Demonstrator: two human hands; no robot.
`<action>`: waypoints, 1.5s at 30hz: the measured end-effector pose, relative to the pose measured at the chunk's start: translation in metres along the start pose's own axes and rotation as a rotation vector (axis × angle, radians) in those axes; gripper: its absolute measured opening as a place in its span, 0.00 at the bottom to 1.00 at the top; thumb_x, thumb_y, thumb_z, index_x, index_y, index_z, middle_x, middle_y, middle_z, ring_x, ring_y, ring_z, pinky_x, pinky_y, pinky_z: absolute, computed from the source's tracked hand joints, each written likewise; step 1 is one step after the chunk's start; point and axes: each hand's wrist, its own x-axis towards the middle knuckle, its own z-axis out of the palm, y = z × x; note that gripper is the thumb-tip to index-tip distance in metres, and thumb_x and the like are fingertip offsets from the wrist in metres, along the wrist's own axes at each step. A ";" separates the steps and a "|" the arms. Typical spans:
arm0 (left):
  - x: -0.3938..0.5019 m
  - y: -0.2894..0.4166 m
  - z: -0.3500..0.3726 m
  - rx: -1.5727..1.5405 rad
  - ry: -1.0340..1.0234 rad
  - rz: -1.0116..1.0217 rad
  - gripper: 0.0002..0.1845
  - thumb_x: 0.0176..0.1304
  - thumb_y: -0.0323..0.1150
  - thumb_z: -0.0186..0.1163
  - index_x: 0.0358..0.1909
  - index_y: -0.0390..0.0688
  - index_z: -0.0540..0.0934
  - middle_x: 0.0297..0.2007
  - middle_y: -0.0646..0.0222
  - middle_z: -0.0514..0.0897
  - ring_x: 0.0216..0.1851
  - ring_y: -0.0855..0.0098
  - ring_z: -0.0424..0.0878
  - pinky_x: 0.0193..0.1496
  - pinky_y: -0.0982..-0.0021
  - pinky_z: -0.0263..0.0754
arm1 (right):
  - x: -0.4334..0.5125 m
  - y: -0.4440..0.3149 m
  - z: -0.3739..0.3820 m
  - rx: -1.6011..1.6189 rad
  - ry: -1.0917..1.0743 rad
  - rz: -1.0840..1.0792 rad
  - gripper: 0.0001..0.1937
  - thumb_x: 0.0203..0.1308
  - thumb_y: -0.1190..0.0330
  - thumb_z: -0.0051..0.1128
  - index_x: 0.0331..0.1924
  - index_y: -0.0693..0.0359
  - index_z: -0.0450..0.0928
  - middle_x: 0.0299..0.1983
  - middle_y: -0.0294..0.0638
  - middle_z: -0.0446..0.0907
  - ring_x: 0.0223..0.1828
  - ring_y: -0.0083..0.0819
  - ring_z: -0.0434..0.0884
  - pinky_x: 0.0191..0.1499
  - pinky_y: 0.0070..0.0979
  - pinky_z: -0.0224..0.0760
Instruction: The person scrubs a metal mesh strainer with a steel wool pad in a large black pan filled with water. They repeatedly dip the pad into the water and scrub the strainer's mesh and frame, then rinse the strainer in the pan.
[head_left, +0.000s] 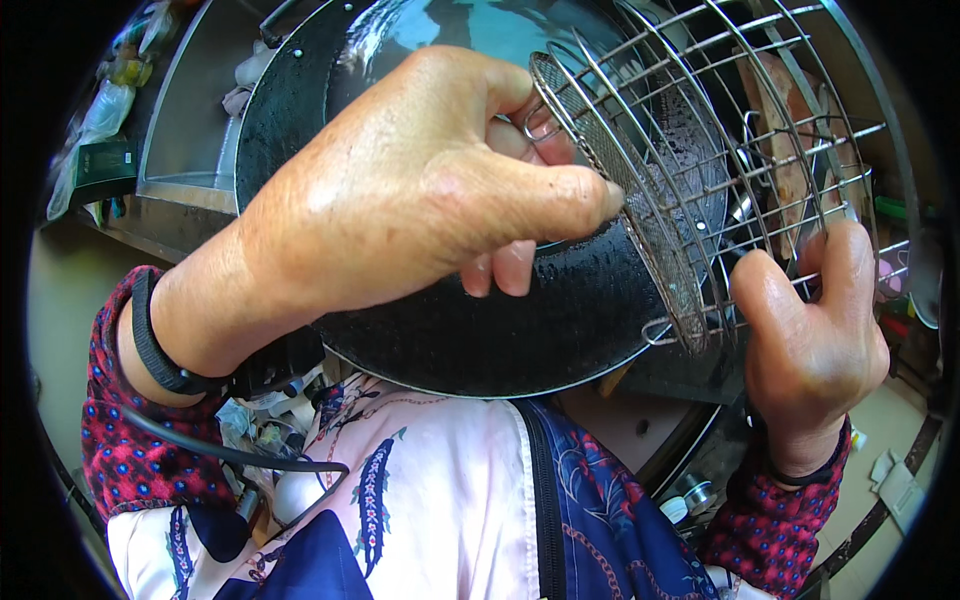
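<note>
A metal wire basket (694, 79) is tipped on its side over a large black wok (480, 345). Against its left end stands a round wire-mesh piece (654, 225), seen nearly edge-on, with small wire loops at its rim. My left hand (405, 187) pinches this mesh rim between thumb and fingers. My right hand (814, 330) grips the basket's wires at the lower right, its fingertips partly hidden behind them. Below my hands, the wok holds clear, shiny water (382, 34). Whether the mesh piece is fixed to the basket, I cannot tell.
A metal sink (169, 161) lies to the left of the wok, near plastic bags (109, 112) and a dark green box (105, 169). Behind the basket is a wooden board (787, 150). A black cable (225, 450) hangs by my left sleeve.
</note>
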 end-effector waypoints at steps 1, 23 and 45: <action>0.001 0.000 0.000 0.022 0.003 -0.021 0.14 0.55 0.31 0.61 0.36 0.30 0.71 0.17 0.69 0.75 0.13 0.82 0.74 0.15 0.84 0.69 | 0.001 0.001 0.000 -0.055 -0.011 -0.034 0.06 0.29 0.72 0.54 0.18 0.54 0.72 0.25 0.37 0.60 0.20 0.28 0.68 0.18 0.20 0.62; 0.004 -0.008 -0.017 0.047 -0.031 -0.050 0.16 0.60 0.38 0.56 0.38 0.32 0.73 0.27 0.65 0.79 0.17 0.79 0.78 0.17 0.84 0.72 | 0.015 0.015 0.011 -0.045 0.076 -0.154 0.05 0.27 0.70 0.55 0.16 0.53 0.72 0.22 0.35 0.60 0.17 0.25 0.68 0.17 0.18 0.60; -0.004 -0.014 -0.025 -0.061 -0.072 0.227 0.33 0.60 0.34 0.57 0.59 0.22 0.56 0.37 0.47 0.79 0.32 0.63 0.82 0.28 0.75 0.79 | 0.003 0.024 0.003 0.143 0.110 -0.150 0.11 0.17 0.64 0.53 0.16 0.55 0.74 0.27 0.43 0.67 0.22 0.33 0.73 0.19 0.20 0.66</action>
